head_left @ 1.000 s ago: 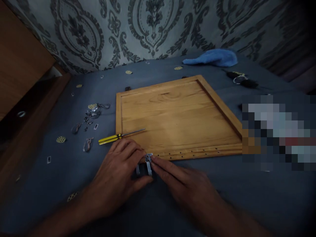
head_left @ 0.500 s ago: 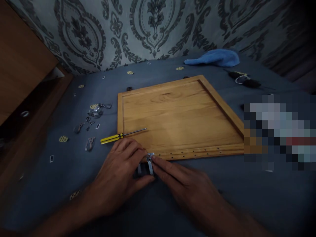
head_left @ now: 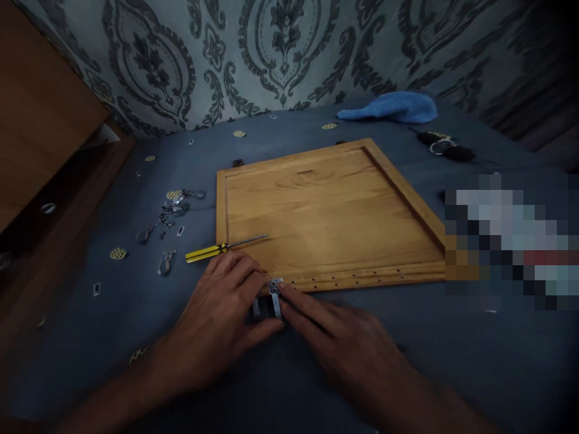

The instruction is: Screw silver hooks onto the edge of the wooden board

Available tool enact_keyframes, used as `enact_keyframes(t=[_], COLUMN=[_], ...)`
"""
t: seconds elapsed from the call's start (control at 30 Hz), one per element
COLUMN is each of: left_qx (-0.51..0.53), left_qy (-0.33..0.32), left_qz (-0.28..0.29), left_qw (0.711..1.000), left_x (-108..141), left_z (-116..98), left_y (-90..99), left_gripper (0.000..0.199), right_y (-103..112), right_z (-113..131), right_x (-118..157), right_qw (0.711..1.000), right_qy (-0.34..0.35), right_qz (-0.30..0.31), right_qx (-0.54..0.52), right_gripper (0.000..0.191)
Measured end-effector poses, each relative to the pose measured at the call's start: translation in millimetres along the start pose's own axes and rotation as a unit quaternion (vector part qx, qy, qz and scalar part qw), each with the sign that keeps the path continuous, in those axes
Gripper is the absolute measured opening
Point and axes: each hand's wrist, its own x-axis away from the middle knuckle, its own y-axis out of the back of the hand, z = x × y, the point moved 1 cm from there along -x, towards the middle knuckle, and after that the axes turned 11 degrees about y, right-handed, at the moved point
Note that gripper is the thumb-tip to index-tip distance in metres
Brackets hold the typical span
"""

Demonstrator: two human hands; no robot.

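Metal hook: at the near edge of the wooden panel [head_left: 325, 205], towards its left corner; the metal hook's [head_left: 275, 295] plate meets the edge and its arm points away from the wood.
Left hand [head_left: 217, 307]: lightly grasping the hook, fingers curled at the panel's edge, thumb by the arm's tip.
Right hand [head_left: 348, 337]: fingertips against the plate's right side; whether they pinch it, I cannot tell.
Holes [head_left: 335, 278]: in rows along the panel's near edge, right of the hook.
Screwdriver [head_left: 205, 253]: across the panel's left edge, shaft over the wood, just beyond the left hand.
Loose hardware [head_left: 174, 208]: left of the panel, on the blue cover [head_left: 76, 337].
Risk: uneven finger pressure could skew the plate off its line; the left knuckles, if lifted, could knock the screwdriver and scratch the wood.
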Motion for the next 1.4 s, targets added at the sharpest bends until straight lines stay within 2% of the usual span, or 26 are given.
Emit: enact_keyframes(t=[0.27, 0.63, 0.83, 0.97, 1.07, 1.23, 1.4], left_qx=[-0.029, 0.021, 0.028, 0.035, 0.04, 0.043, 0.038], left_qy=[-0.006, 0.011, 0.019, 0.013, 0.013, 0.013, 0.02], left_qz=[-0.001, 0.021, 0.031, 0.025, 0.023, 0.027, 0.036], left_qw=[1.0, 0.999, 0.999, 0.999, 0.999, 0.999, 0.998], left_x=[1.2, -1.6, -2.2, -2.3, -2.9, -3.0, -2.2], left_z=[-1.7, -2.8, -2.8, -2.2, -2.0, -2.6, -1.7], left_y=[-2.1, -0.8, 0.6, -0.4, -0.7, 1.0, 1.0], left_gripper=[0.045, 0.029, 0.029, 0.03, 0.03, 0.032, 0.031], right_y=[0.4, -0.5, -1.1, -1.4, -0.6, 2.8, 4.9], right_z=[2.0, 0.1, -0.4, -0.5, -0.4, -0.2, -0.3], right_x=[2.0, 1.1, 2.7, 1.3, 0.3, 3.1, 1.4], right_qw=[1.0, 1.0, 1.0, 1.0, 1.0, 0.994, 0.995], right_qy=[0.01, 0.006, 0.006, 0.0, -0.002, -0.039, -0.048], right_qz=[0.011, 0.008, 0.002, -0.005, -0.025, -0.097, -0.086], right_qx=[0.014, 0.017, -0.004, -0.005, -0.013, -0.023, -0.036], right_gripper=[0.058, 0.055, 0.058, 0.052, 0.05, 0.042, 0.044])
